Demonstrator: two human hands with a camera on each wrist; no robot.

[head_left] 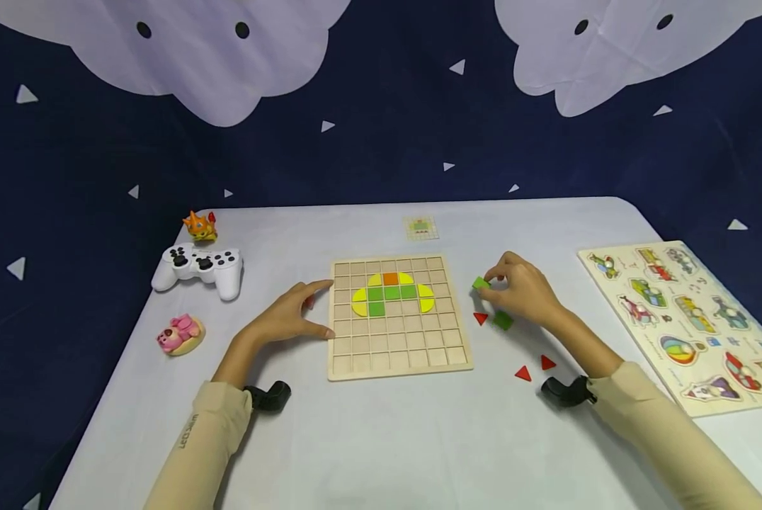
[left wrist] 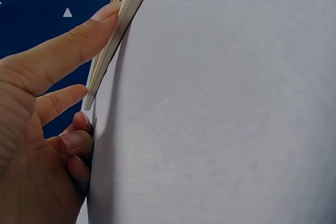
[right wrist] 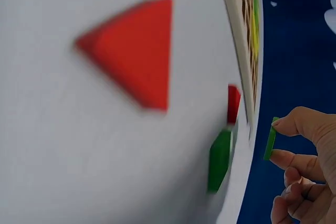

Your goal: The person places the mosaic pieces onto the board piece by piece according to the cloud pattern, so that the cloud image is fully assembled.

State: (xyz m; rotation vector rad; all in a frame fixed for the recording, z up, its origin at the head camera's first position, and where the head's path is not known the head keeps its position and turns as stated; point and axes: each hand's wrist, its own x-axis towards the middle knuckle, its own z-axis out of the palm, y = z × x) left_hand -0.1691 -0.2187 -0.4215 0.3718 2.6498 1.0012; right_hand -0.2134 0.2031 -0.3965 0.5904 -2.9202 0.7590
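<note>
— Pale desk (head_left: 381, 439) under a dark starry backdrop; where does the green square (head_left: 481, 283) sit right now?

— Lifted off the desk, pinched edge-on between thumb and forefinger of the right hand (head_left: 522, 290), at about three o'clock from the wooden grid board (head_left: 399, 354). The board lies toward nine o'clock from those fingers (right wrist: 294, 121), near but not touching.

— And the other hand?

— The left hand (head_left: 288, 319) rests at the board's nine o'clock edge, fingers straight and relaxed, forefinger tip against the rim, holding nothing.

— Anything loose nearby?

— A second green piece (head_left: 503, 321) and a red triangle (head_left: 480, 318) lie just below the right hand; two more red triangles (head_left: 534, 368) toward five o'clock.
</note>
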